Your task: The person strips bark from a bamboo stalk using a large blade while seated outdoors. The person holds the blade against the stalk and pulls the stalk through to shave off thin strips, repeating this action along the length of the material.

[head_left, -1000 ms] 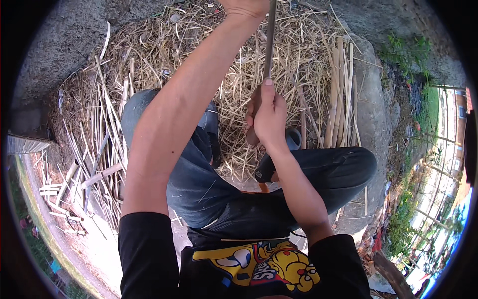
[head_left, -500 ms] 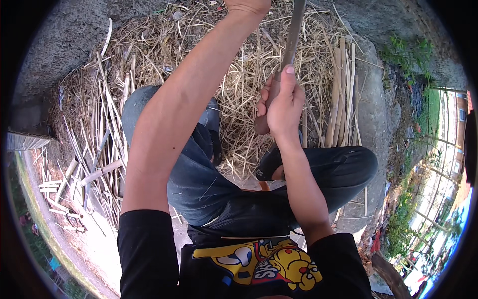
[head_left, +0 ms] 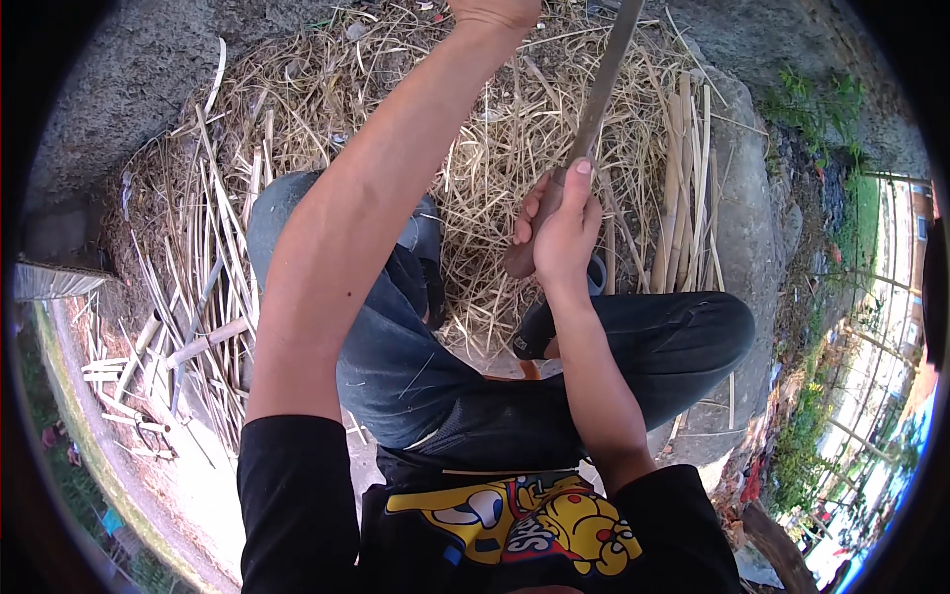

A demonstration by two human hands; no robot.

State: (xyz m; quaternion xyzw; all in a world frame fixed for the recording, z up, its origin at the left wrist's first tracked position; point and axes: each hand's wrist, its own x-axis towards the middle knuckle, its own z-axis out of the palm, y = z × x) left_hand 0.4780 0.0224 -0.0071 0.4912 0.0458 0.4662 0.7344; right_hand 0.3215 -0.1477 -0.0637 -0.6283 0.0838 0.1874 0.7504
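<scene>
My right hand (head_left: 560,226) grips the brown wooden handle of a long knife (head_left: 600,94), whose grey blade runs up and to the right out of the top of the picture. My left arm reaches up the middle of the view; my left hand (head_left: 493,12) is cut off at the top edge, so what it holds is hidden. Both hands work above my knees in blue jeans, over a heap of pale bamboo shavings (head_left: 495,129).
Split bamboo strips (head_left: 681,188) lie in a bundle on the right. More strips and offcuts (head_left: 178,327) are scattered on the left. A grey concrete slab (head_left: 752,228) borders the heap on the right, with plants beyond.
My right hand has moved up and to the right with the knife, and the blade now leans further to the right. The left arm has stayed in place.
</scene>
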